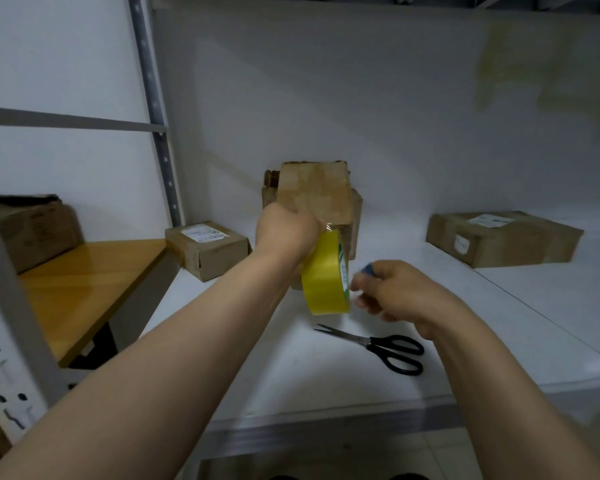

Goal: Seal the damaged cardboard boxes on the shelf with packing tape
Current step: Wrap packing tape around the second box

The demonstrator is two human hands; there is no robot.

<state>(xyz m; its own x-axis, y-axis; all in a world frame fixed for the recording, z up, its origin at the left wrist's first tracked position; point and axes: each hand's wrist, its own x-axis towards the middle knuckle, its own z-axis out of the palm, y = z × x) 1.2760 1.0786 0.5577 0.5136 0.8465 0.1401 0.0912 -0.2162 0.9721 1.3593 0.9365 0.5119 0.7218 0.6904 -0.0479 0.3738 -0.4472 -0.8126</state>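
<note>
At the far left of the frame a dark cardboard box (32, 230) sits on a wooden shelf (94, 282). Just right of it, on the white shelf (499, 323), lies a small labelled box (208, 249). In the centre stands the worn box (316, 199), upright with one end facing the camera. The left hand (286, 232) is against its lower left corner, fingers curled round the top of the yellow tape roll (326, 271), which hangs just below the box (a clear strip runs from roll to cardboard). Right of the roll, close beside it, is the right hand (395, 292), blurred and curled, with a small blue thing (368, 270) at its thumb; I cannot tell whether it is pinched. Black-handled scissors (385, 346) lie below that hand, blades slightly apart. At the far right rests a flat labelled box (503, 237).
</note>
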